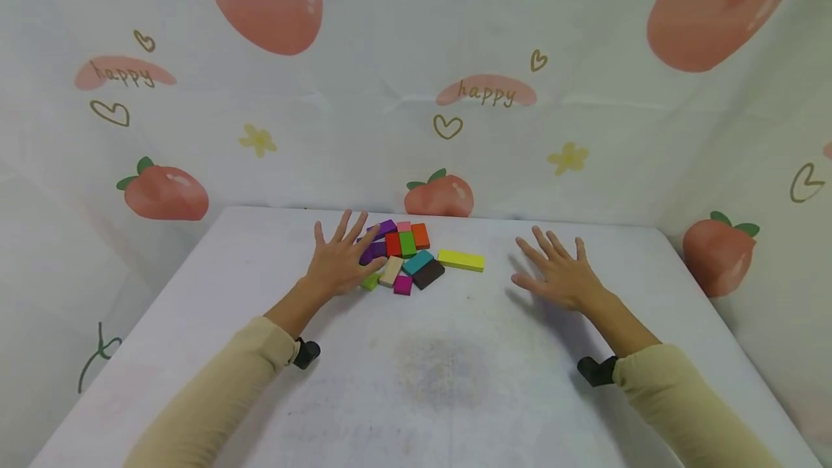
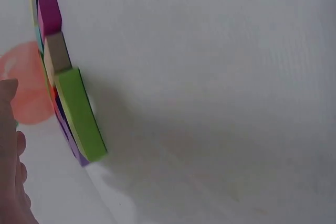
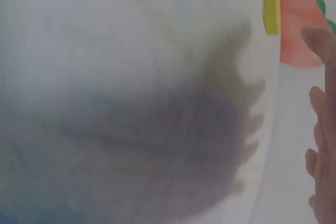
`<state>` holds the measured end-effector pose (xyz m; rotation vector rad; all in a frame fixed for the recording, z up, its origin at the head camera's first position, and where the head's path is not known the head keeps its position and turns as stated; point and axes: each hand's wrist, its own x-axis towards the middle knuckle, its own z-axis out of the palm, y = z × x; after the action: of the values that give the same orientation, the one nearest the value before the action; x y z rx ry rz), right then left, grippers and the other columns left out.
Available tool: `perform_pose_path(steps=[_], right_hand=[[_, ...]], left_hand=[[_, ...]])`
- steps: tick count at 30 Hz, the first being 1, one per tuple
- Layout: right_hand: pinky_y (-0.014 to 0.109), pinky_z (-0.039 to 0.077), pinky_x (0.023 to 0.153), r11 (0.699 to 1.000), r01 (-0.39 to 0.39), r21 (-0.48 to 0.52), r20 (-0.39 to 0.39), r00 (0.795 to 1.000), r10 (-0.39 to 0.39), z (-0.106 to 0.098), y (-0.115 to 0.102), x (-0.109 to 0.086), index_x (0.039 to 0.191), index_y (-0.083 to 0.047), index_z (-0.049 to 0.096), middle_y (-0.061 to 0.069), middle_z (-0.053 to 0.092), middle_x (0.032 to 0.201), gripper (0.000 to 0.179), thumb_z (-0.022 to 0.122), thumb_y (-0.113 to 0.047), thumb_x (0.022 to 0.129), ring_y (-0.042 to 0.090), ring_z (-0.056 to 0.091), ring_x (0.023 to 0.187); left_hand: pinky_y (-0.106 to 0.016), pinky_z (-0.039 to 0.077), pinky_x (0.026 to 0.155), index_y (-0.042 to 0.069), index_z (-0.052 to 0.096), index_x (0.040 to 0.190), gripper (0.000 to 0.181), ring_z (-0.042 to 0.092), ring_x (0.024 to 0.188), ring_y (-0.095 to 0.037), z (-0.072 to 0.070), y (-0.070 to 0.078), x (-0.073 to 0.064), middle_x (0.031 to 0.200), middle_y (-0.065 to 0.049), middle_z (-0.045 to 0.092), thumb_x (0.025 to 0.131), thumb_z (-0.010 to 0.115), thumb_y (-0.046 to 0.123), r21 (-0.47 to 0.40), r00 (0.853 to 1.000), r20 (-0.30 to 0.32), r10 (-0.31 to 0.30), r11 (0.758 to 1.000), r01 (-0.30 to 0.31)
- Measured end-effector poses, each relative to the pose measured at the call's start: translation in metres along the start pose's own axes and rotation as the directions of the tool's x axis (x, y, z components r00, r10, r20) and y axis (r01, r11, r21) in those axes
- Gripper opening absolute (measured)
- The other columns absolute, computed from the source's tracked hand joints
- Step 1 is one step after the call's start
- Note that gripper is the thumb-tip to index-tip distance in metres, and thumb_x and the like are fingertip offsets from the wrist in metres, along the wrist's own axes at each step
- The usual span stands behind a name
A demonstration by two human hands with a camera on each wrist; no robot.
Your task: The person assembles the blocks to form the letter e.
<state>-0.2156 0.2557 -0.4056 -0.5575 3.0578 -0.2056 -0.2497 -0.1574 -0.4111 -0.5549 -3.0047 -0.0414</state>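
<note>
Fingers spread, my left hand hovers over the left side of a cluster of coloured blocks and hides part of it. In that cluster are a red block, a green block, an orange block, a teal block, a dark brown block, a beige block and a magenta block. A lime green block shows nearest in the left wrist view. The long yellow block lies at the cluster's right. My right hand, also spread, is held above the table, right of the yellow block, holding nothing.
The white table has a greyish stain at its middle. Behind it hangs a white curtain printed with peaches, hearts and flowers. A black wrist mount sits at the left cuff, another black mount at the right.
</note>
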Motion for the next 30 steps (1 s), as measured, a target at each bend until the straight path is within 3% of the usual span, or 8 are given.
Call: perform_pose_path(steps=[8, 15, 19, 25, 30], right_hand=[[0.066, 0.003, 0.116, 0.993, 0.116, 0.013, 0.018, 0.993, -0.117, 0.009, -0.019, 0.006, 0.158, -0.014, 0.027, 0.016, 0.017, 0.165, 0.079, 0.049, -0.058, 0.097, 0.038, 0.019, 0.149], [0.061, 0.014, 0.117, 0.98, 0.199, 0.013, 0.007, 0.98, -0.199, 0.017, -0.031, 0.013, 0.157, -0.009, 0.029, 0.015, 0.023, 0.163, 0.079, 0.052, -0.055, 0.096, 0.035, 0.026, 0.148], [0.058, 0.017, 0.118, 0.974, 0.226, 0.018, 0.013, 0.974, -0.226, 0.017, -0.041, 0.016, 0.156, -0.007, 0.03, 0.015, 0.024, 0.163, 0.079, 0.053, -0.053, 0.096, 0.034, 0.027, 0.147], [0.056, 0.02, 0.118, 0.968, 0.249, 0.025, 0.038, 0.967, -0.25, 0.021, -0.056, 0.02, 0.155, -0.005, 0.034, 0.014, 0.027, 0.162, 0.078, 0.055, -0.051, 0.095, 0.032, 0.029, 0.147], [0.057, 0.019, 0.118, 0.971, 0.235, 0.037, 0.077, 0.969, -0.237, 0.025, -0.064, 0.023, 0.155, -0.005, 0.033, 0.013, 0.026, 0.162, 0.079, 0.056, -0.051, 0.095, 0.031, 0.027, 0.148]], left_hand=[[-0.075, 0.002, 0.11, 0.024, 0.03, 0.158, 0.073, 0.006, 0.152, -0.035, -0.004, 0.032, -0.003, 0.165, -0.008, 0.019, 0.097, 0.042, 0.061, 0.013, 0.994, 0.024, 0.103, 0.995, -0.104], [-0.076, 0.003, 0.11, 0.023, 0.038, 0.155, 0.067, 0.013, 0.151, -0.035, -0.001, 0.057, -0.01, 0.162, -0.008, 0.028, 0.098, 0.046, 0.058, 0.009, 0.979, 0.028, 0.201, 0.98, -0.201], [-0.074, 0.003, 0.111, 0.024, 0.035, 0.156, 0.068, 0.015, 0.152, -0.032, 0.004, 0.068, -0.015, 0.163, -0.005, 0.027, 0.099, 0.041, 0.06, 0.017, 0.97, 0.05, 0.239, 0.971, -0.24], [-0.073, 0.009, 0.112, 0.021, 0.037, 0.156, 0.069, 0.022, 0.15, -0.028, 0.011, 0.084, -0.02, 0.162, -0.001, 0.03, 0.1, 0.037, 0.062, 0.034, 0.957, 0.108, 0.27, 0.961, -0.275], [-0.072, 0.008, 0.112, 0.014, 0.038, 0.155, 0.073, 0.026, 0.149, -0.026, 0.011, 0.092, -0.023, 0.159, -0.003, 0.035, 0.099, 0.038, 0.063, 0.005, 0.953, 0.156, 0.261, 0.964, -0.265]])
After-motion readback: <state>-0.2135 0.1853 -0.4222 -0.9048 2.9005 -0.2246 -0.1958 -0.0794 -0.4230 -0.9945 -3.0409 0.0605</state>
